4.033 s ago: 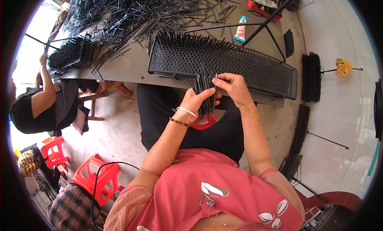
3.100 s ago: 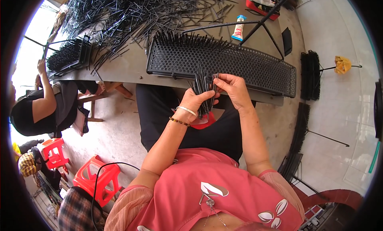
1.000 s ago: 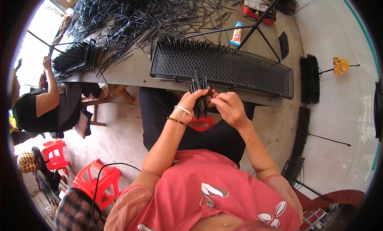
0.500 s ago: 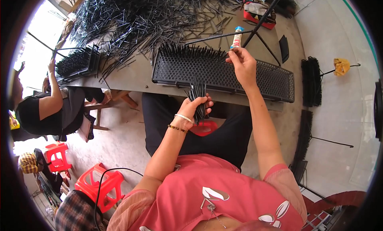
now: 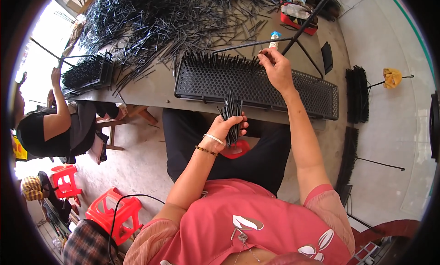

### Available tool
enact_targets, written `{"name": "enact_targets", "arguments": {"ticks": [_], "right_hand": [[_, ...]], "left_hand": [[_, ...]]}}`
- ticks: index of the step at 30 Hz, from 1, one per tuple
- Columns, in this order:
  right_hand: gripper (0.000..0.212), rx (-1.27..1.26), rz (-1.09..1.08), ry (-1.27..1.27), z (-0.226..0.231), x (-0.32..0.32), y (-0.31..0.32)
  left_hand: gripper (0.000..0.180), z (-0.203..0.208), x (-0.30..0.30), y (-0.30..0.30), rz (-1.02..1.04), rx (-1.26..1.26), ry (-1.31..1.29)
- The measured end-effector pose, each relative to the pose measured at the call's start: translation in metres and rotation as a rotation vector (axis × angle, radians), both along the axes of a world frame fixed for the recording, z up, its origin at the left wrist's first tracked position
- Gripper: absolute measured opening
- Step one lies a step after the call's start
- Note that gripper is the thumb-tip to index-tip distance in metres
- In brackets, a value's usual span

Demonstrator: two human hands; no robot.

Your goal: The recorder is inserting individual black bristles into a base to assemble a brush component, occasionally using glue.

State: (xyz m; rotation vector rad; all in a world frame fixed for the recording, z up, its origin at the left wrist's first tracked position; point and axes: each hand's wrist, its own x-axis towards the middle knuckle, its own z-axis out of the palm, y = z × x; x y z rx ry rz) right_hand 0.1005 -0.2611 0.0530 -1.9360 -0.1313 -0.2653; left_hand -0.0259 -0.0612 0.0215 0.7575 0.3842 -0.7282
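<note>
My left hand (image 5: 233, 127) is closed around a bundle of thin black strips (image 5: 232, 108), held upright just off the table's near edge. In front of me lies a long black perforated panel (image 5: 261, 85), a grid of holes with a frame round it. Black bristle-like strips (image 5: 215, 59) stand in rows along its far left side. Over the right end of those rows is my right hand (image 5: 276, 68), thumb and fingers pinched together. Whatever is between its fingertips is too small to make out.
Loose black strips (image 5: 146, 22) are heaped across the far table (image 5: 151, 93). A black metal rod frame (image 5: 298, 33) rises behind the panel, near a small packet (image 5: 274, 39) and a red box (image 5: 300, 24). At left a person (image 5: 50, 123) works on another bristled panel (image 5: 87, 72). Red stools (image 5: 117, 214) stand lower left.
My right hand has shifted slightly left and toward the far side, along the bristle rows. My left hand with the bundle has moved a little right and nearer to me.
</note>
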Motion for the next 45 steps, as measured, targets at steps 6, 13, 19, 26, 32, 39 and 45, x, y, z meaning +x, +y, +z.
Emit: {"name": "enact_targets", "arguments": {"ticks": [6,13,19,26,32,39,45], "right_hand": [[0.014,-0.055,0.097,-0.059,-0.001,0.001,-0.004],[0.013,-0.138,0.219,-0.019,0.006,0.006,-0.007],[0.013,-0.12,0.25,-0.018,0.004,0.008,-0.009],[0.014,0.032,0.206,0.037,-0.004,0.007,-0.013],[0.014,0.067,0.187,0.042,-0.01,0.001,-0.014],[0.015,0.059,0.118,0.072,-0.012,0.002,-0.005],[0.015,0.021,0.079,-0.03,-0.012,-0.003,0.003]], "left_hand": [[0.016,0.0,0.001,-0.002,-0.01,0.001,-0.003],[0.016,0.0,0.001,-0.002,-0.006,-0.014,-0.015],[0.016,0.0,0.0,-0.004,-0.001,-0.016,-0.01],[0.014,0.001,0.0,-0.003,-0.001,-0.016,0.0],[0.015,-0.001,-0.001,-0.005,0.006,-0.048,-0.005],[0.014,-0.001,-0.002,-0.006,-0.004,-0.058,0.004],[0.013,-0.002,-0.003,-0.006,0.001,-0.046,0.002]]}}
